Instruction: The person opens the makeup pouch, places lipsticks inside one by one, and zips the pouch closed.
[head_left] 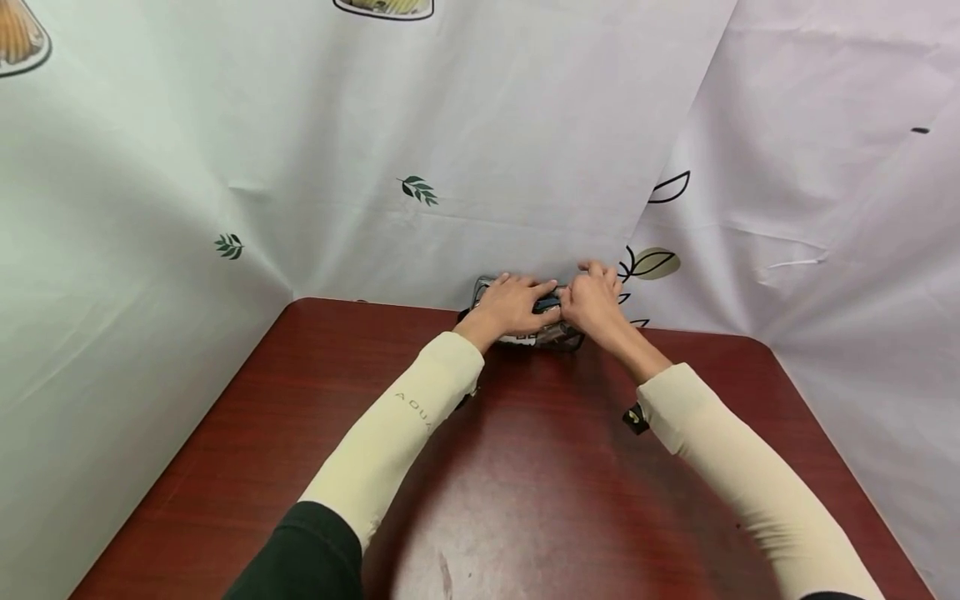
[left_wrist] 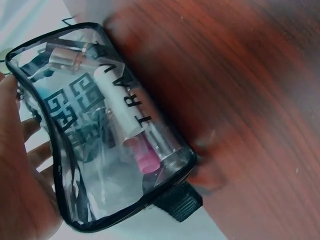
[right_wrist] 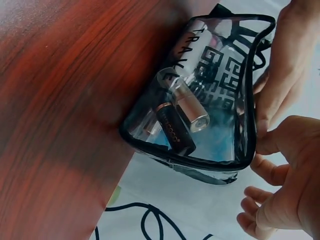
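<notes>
A clear makeup pouch (head_left: 558, 337) with black trim stands at the table's far edge. In the left wrist view, a white tube (left_wrist: 116, 97) and a pink cap (left_wrist: 148, 161) show through its plastic. A black tube (right_wrist: 174, 129) and a gold-toned bottle (right_wrist: 190, 107) appear inside it in the right wrist view. My left hand (head_left: 510, 307) grips the pouch's top from the left, some fingers behind it. At the top right corner, my right hand (head_left: 595, 304) pinches the edge between thumb and forefinger, its other fingers apart. Whether a zipper pull lies in that pinch is hidden.
The reddish-brown table (head_left: 525, 483) reaches back to a white printed cloth (head_left: 525, 150) hanging right behind the pouch. More white cloth hangs along the left and right sides. A small dark tag (head_left: 635, 418) sits by the right sleeve.
</notes>
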